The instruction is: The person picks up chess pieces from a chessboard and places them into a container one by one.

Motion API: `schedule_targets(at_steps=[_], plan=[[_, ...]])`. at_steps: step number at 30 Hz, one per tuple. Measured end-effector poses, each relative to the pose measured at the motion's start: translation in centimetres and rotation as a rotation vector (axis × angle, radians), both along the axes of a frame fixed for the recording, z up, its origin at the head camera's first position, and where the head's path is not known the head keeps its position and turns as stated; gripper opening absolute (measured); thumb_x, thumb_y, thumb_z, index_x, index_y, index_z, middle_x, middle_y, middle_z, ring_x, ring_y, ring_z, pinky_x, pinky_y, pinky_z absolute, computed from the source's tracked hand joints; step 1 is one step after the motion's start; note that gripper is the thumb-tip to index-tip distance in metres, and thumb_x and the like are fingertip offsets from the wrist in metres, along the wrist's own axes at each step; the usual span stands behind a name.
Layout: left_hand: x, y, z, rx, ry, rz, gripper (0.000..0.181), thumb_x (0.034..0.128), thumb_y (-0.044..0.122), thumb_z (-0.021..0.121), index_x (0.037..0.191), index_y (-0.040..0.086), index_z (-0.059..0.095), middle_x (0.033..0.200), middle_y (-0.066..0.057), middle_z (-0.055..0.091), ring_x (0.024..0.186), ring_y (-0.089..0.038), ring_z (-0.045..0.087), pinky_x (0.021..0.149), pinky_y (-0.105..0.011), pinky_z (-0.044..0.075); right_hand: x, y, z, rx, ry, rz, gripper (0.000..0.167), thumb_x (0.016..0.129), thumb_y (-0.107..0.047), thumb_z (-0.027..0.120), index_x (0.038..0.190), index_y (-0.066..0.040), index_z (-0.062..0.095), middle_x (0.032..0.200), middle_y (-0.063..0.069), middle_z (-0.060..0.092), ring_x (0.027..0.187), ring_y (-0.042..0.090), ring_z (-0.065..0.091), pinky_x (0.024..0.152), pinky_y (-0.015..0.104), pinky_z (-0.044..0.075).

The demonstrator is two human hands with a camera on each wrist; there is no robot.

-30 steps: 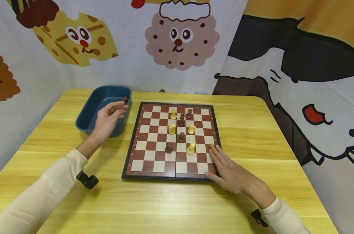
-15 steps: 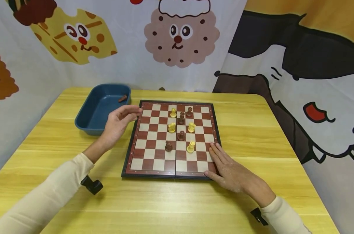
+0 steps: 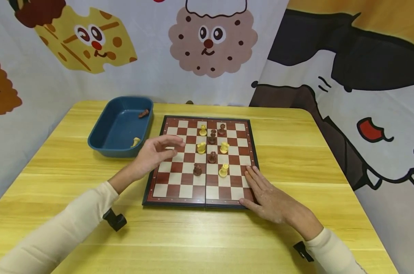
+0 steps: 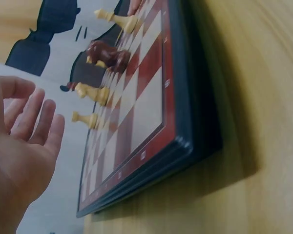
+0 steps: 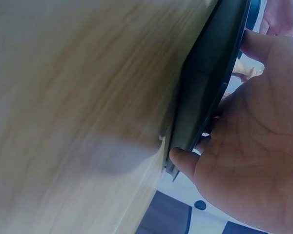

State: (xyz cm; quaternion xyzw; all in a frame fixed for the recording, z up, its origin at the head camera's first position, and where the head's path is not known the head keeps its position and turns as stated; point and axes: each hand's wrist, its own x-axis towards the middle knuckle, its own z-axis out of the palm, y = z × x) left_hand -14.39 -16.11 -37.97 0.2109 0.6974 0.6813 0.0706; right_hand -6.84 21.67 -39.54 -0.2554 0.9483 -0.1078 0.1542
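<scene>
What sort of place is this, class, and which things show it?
Probably an indoor play or filming corner: cartoon-printed cloth hangs behind a wooden table, on which a chessboard lies.

Fingers (image 5: pixel 184 162) on dark board edge (image 5: pixel 205 83)

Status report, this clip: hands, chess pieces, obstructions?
Left hand empty, above red-and-white checkered chessboard. Right hand resting on its right edge. Four brown chess pieces, four yellow chess pieces standing. No obstruction visible.
</scene>
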Motion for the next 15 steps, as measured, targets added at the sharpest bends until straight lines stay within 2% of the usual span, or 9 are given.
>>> schedule_targets(at_steps=[3,7,12,15], plan=[[0.1,0.8,-0.5,-0.029,-0.002,-0.054,0.030,0.0950,-0.012,0.061,0.125,-0.011,0.064,0.126,-0.022,0.065,0.118,-0.041,0.059,0.092,-0.038,0.056,0.0,0.0,0.0,0.001,0.002,0.000,0.092,0.103,-0.066,0.037,0.162,0.001,0.012,0.169,0.016,0.002,0.154,0.031,-0.002,0.120,0.050,0.021],[0.1,1.6,-1.1,-0.108,-0.031,-0.119,0.030,0.0967,-0.010,0.060,0.126,-0.007,0.066,0.127,-0.020,0.065,0.120,-0.041,0.058,0.093,-0.037,0.055,-0.1,-0.1,0.1,-0.002,0.006,0.007,0.092,0.103,-0.065,0.038,0.161,0.002,0.013,0.169,0.016,0.002,0.154,0.031,-0.002,0.120,0.050,0.021],[0.3,2.6,-1.6,-0.191,-0.090,-0.172,0.033,0.0983,-0.005,0.062,0.131,0.000,0.066,0.129,-0.013,0.066,0.122,-0.033,0.059,0.093,-0.038,0.056,-0.1,-0.1,0.1,-0.007,0.010,0.012,0.091,0.104,-0.064,0.039,0.161,0.003,0.013,0.168,0.017,0.003,0.154,0.032,-0.001,0.120,0.050,0.021],[0.3,3.1,-1.9,-0.246,-0.082,-0.217,0.034,0.0991,-0.004,0.062,0.133,-0.001,0.064,0.127,-0.010,0.067,0.120,-0.027,0.061,0.096,-0.037,0.054,-0.1,-0.1,0.1,-0.003,0.005,0.009,0.092,0.104,-0.064,0.039,0.161,0.003,0.013,0.168,0.017,0.003,0.154,0.032,-0.002,0.120,0.051,0.021]])
